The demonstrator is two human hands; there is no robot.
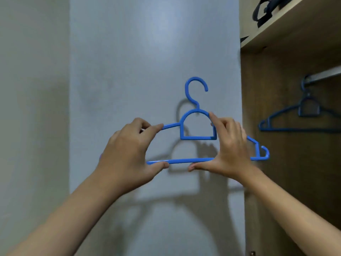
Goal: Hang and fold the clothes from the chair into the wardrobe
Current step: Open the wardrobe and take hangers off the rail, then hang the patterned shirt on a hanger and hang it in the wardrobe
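— Blue plastic hanger (pixel 198 137), held up in front of pale grey open wardrobe door (pixel 147 71). Hook upward, open end curling to the right.

— Grip?

— Both hands on it. Left hand (pixel 127 154) at the left end: fingers (pixel 155 127) closed over the sloping shoulder bar, thumb pressed under the bottom bar. Left tip of hanger hidden behind that hand.

— And the other side?

— Right hand (pixel 230 146) right of centre: fingers (pixel 214 119) curled around the arched inner loop, thumb stretched left beneath the bottom bar. Right tip of hanger, with its small notch loop, sticking out past the hand. Hanger roughly level, slightly lower at the right end.

— Clothes on it?

— Bare. Shadow of hanger and forearms cast on the door behind.

— Wardrobe interior?

— To the right, wood-toned wardrobe (pixel 276 163) standing open. Metal rail (pixel 324 73) running across the upper part. Second blue hanger (pixel 299 121) hooked on the rail, in shade, well apart from the held one.

— Anything above?

— Shelf (pixel 287 28) over the rail. Dark bag with straps (pixel 267 10) on it, only partly in view at the top edge.

— Chair, garments?

— Out of frame.
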